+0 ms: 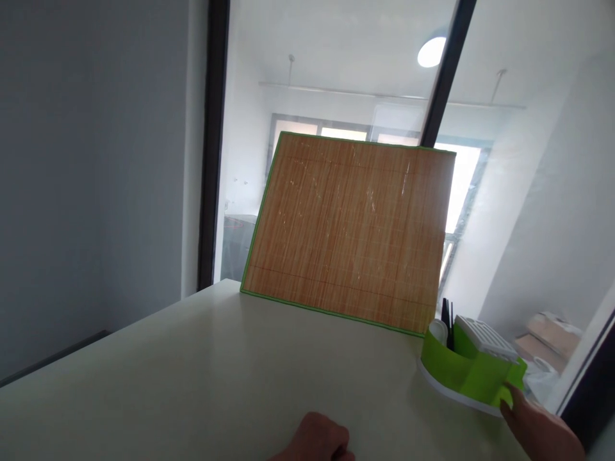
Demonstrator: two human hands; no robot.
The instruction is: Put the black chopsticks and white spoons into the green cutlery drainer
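A lime-green utensil holder (473, 371) with a white base and a white slotted top stands at the right of the white table. Thin black sticks (448, 323) rise from its back left, beside a white curved piece. My right hand (541, 422) grips the holder's near right end, with thumb and fingers closed on its edge. Low in the middle of the view, my left hand (319, 438) rests at the table as a closed fist, partly cut off by the bottom edge; nothing shows in it.
A bamboo mat (350, 230) with green edging leans upright at the table's back against a glass partition with dark frames (214, 147). Its lower right corner meets the holder. The white tabletop (202, 378) ends at the left. Cardboard boxes (548, 339) appear behind the glass.
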